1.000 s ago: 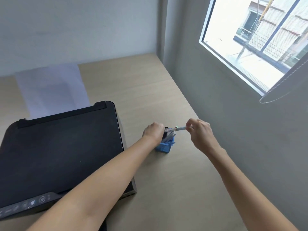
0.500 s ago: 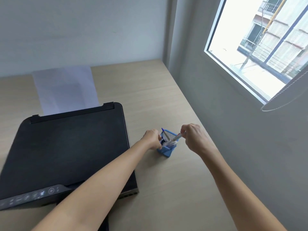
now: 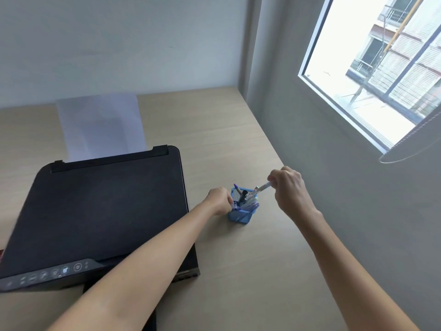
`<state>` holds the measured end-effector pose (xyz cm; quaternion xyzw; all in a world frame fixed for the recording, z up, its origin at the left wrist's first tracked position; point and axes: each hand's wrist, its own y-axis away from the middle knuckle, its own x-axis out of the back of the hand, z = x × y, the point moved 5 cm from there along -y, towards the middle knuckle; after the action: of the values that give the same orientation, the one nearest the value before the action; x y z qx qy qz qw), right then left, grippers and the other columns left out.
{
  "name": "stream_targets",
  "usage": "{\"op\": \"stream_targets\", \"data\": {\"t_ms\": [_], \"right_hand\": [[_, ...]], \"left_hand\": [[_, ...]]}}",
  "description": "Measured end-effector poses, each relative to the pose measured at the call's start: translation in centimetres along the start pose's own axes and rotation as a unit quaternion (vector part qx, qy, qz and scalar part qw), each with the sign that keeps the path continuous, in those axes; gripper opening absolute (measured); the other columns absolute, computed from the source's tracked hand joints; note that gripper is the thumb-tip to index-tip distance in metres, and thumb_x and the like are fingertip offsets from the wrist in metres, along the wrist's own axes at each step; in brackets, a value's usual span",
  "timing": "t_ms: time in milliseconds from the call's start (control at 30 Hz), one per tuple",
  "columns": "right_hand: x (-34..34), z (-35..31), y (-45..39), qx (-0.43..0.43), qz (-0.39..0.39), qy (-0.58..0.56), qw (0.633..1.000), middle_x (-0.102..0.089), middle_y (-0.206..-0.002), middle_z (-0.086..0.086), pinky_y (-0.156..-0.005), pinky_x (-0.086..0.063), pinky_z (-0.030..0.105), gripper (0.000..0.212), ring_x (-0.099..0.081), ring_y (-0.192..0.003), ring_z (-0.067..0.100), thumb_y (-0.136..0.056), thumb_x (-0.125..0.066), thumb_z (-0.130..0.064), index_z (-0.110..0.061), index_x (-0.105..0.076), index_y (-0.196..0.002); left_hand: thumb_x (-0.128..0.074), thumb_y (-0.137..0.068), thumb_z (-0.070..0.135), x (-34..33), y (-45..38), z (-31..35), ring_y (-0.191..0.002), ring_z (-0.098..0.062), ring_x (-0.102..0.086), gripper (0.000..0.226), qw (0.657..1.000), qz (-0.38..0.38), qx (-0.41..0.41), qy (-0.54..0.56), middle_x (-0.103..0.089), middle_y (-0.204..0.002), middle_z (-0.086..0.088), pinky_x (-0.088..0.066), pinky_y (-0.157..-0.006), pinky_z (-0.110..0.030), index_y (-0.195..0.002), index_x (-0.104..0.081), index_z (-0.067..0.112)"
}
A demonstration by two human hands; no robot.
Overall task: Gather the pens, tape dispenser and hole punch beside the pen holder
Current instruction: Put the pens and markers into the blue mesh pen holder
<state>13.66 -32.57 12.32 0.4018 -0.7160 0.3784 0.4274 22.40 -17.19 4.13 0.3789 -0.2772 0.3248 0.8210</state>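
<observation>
Since half a second before, right hand (image 3: 290, 189) had lifted its clear pen (image 3: 260, 189) up and away, tip slanting down over the blue mesh pen holder (image 3: 241, 215). Left hand (image 3: 218, 203) was closed against the holder's left side. Other pens (image 3: 249, 206) stood inside it, on the tabletop (image 3: 238, 271) just right of the black printer (image 3: 100, 211)

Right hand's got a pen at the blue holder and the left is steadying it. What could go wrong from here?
1. The pen holder looks small and crowded; if the pen in the right hand snags the others, it may drag them out.
2. The left hand grips only one side, so the holder could tip toward the wall.
3. Tape dispenser and hole punch are out of view.
</observation>
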Motion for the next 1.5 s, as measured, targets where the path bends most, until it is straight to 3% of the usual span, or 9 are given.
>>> {"op": "stream_targets", "data": {"t_ms": [167, 400, 567, 800, 1000, 1100, 1233, 1400, 1500], "right_hand": [[1.0, 0.7, 0.3, 0.009, 0.032, -0.022, 0.999, -0.062, -0.082, 0.019, -0.064, -0.033, 0.026, 0.018, -0.056, -0.073, 0.035, -0.081, -0.059, 0.011, 0.0, -0.07, -0.09], [0.3, 1.4, 0.6, -0.003, 0.029, -0.015, 0.999, -0.062, -0.086, 0.018, -0.063, -0.035, 0.027, 0.022, -0.058, -0.076, 0.036, -0.08, -0.058, 0.012, -0.002, -0.07, -0.093], [-3.0, 1.0, -0.2, -0.016, -0.031, 0.002, 0.999, -0.059, -0.093, 0.018, -0.064, -0.046, 0.037, 0.024, -0.055, -0.085, 0.036, -0.082, -0.051, 0.009, -0.002, -0.066, -0.097], [-8.8, -0.7, -0.8, 0.008, -0.211, 0.053, 0.976, -0.062, -0.099, 0.02, -0.058, -0.038, 0.031, 0.016, -0.054, -0.081, 0.031, -0.077, -0.06, 0.005, 0.005, -0.065, -0.092], [-9.6, 2.2, -1.3, -0.136, -0.079, -0.147, 0.977, -0.049, -0.105, 0.009, -0.078, -0.042, 0.032, 0.026, -0.051, -0.09, 0.027, -0.09, -0.056, -0.013, -0.006, -0.051, -0.115], [-11.1, 3.7, -0.7, -0.253, -0.124, -0.236, 0.93, -0.064, -0.102, 0.016, -0.073, -0.053, 0.037, 0.022, -0.063, -0.088, 0.03, -0.09, -0.055, -0.014, -0.005, -0.059, -0.11], [-12.0, 3.3, -2.5, -0.254, -0.135, -0.274, 0.918, -0.072, -0.093, 0.021, -0.06, -0.053, 0.03, 0.023, -0.069, -0.074, 0.029, -0.084, -0.053, 0.001, -0.01, -0.066, -0.099], [-13.6, 1.9, -6.4, -0.245, -0.15, -0.292, 0.912, -0.073, -0.087, 0.02, -0.056, -0.054, 0.029, 0.027, -0.065, -0.069, 0.025, -0.077, -0.056, 0.009, -0.005, -0.066, -0.097], [-14.3, 1.0, -8.4, -0.235, -0.156, -0.293, 0.913, -0.07, -0.084, 0.019, -0.061, -0.056, 0.032, 0.026, -0.063, -0.069, 0.023, -0.077, -0.055, 0.01, -0.001, -0.068, -0.098]], "left_hand": [[-0.047, -0.089, 0.0, 0.6, -1.1, 0.8, -0.111, -0.029, -0.062, 0.039, 0.995, 0.083, -0.049, 0.014, -0.067, -0.119, -0.013, -0.05, -0.097, -0.034, -0.12, -0.066, 0.013], [-0.055, -0.084, 0.0, -0.5, -2.1, 3.4, -0.109, -0.027, -0.061, 0.041, 0.99, 0.03, -0.133, -0.045, -0.058, -0.119, -0.012, -0.051, -0.096, -0.038, -0.117, -0.067, 0.022], [-0.046, -0.086, -0.001, -0.2, -2.2, 1.6, -0.112, -0.031, -0.057, 0.035, 0.993, 0.111, -0.03, 0.038, -0.056, -0.121, -0.017, -0.046, -0.093, -0.034, -0.118, -0.055, 0.008], [-0.046, -0.09, 0.006, -2.1, -1.4, -0.6, -0.115, -0.032, -0.058, 0.034, 0.98, 0.04, 0.119, 0.156, -0.061, -0.126, -0.014, -0.051, -0.091, -0.037, -0.121, -0.06, 0.011], [-0.055, -0.088, 0.0, -3.5, -2.0, -1.6, -0.1, -0.034, -0.068, 0.019, 0.949, 0.033, 0.171, 0.262, -0.065, -0.112, -0.013, -0.063, -0.075, -0.046, -0.098, -0.07, 0.008], [-0.062, -0.086, 0.002, -4.0, -2.7, -2.1, -0.096, -0.034, -0.07, 0.016, 0.946, 0.052, 0.18, 0.265, -0.07, -0.108, -0.016, -0.063, -0.076, -0.046, -0.096, -0.073, 0.006], [-0.063, -0.084, -0.006, -3.1, -3.6, -2.4, -0.089, -0.033, -0.069, 0.012, 0.928, 0.08, 0.208, 0.297, -0.066, -0.1, -0.015, -0.063, -0.071, -0.049, -0.084, -0.07, 0.003], [-0.053, -0.09, -0.01, -0.6, -4.9, -2.9, -0.069, -0.028, -0.062, 0.023, 0.885, 0.115, 0.245, 0.378, -0.062, -0.105, -0.017, -0.053, -0.03, -0.029, -0.105, -0.07, -0.002], [-0.052, -0.09, -0.01, 0.8, -5.7, -3.4, -0.067, -0.029, -0.062, 0.024, 0.869, 0.134, 0.263, 0.396, -0.065, -0.113, -0.022, -0.052, -0.03, -0.03, -0.107, -0.068, -0.003]]}}
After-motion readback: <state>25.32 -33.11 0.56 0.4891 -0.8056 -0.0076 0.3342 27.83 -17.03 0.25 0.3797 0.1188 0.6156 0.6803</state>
